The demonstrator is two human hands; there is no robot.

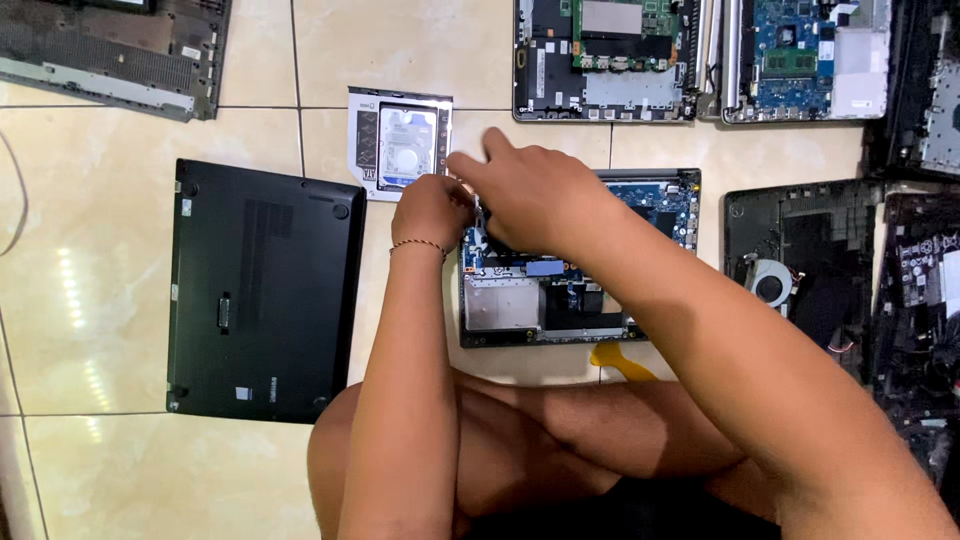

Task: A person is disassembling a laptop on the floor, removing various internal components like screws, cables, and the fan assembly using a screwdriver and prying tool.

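Note:
My left hand (430,210), with a thin bracelet at the wrist, is closed at the upper left corner of an opened laptop (560,290) whose blue circuit board and silver plate are exposed. My right hand (535,195) reaches across over the same corner, fingers bent down onto it. A small metal part shows between the two hands; I cannot tell which hand grips it. The hands hide the laptop's corner.
A closed black laptop (265,290) lies bottom-up at the left. A hard drive in a silver caddy (400,145) sits just beyond my hands. Several opened laptops (605,60) and parts ring the tiled floor. A yellow pry tool (620,360) lies by my crossed legs.

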